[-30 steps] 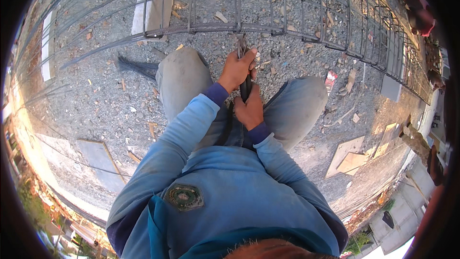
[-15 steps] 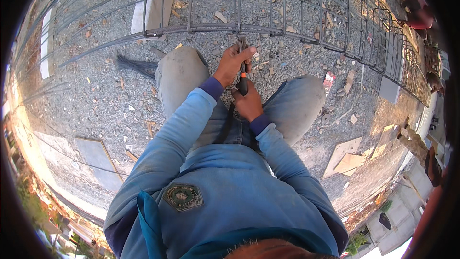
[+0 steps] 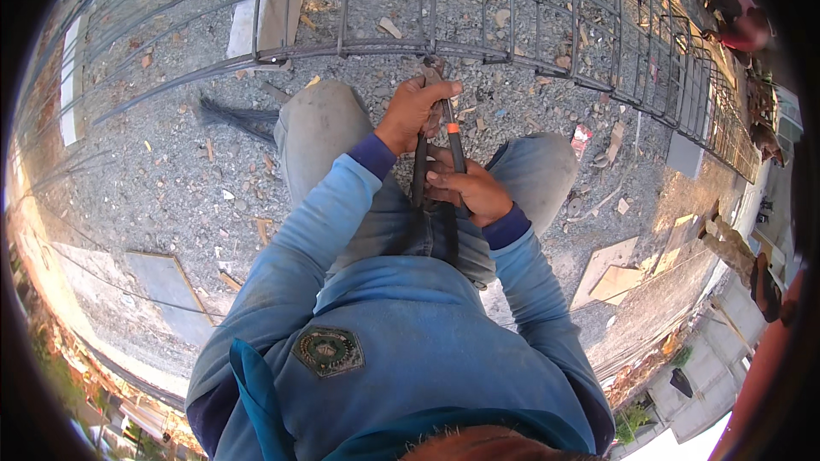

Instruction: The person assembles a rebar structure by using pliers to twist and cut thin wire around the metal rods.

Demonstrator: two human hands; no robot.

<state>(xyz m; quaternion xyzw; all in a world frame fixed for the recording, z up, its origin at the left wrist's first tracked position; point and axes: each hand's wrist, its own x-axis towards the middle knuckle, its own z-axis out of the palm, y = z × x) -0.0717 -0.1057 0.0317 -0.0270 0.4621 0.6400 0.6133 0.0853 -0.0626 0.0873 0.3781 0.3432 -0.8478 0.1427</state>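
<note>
Long-handled pincers (image 3: 456,147) with dark handles and an orange band point away from me, their two handles spread apart. My right hand (image 3: 477,189) is closed on the handles, its fingers reaching across between them. Close to the pincers' head, my left hand (image 3: 412,113) is closed around their upper part with the thumb pointing right; whether it also pinches a wire is hidden. The jaws meet the lower edge bar of a steel rebar cage (image 3: 384,45), at a crossing with an upright bar.
A bundle of thin dark wire (image 3: 235,116) lies on the gravel left of my knee. Pale blocks (image 3: 258,13) sit under the cage. Board pieces (image 3: 173,286) lie at left and more boards (image 3: 617,283) at right. Other people (image 3: 741,21) are at the far right.
The pincers' handles have spread from close together to apart. My right hand has moved slightly right and down, and its fingers now reach across both handles. My left hand stays near the jaws.
</note>
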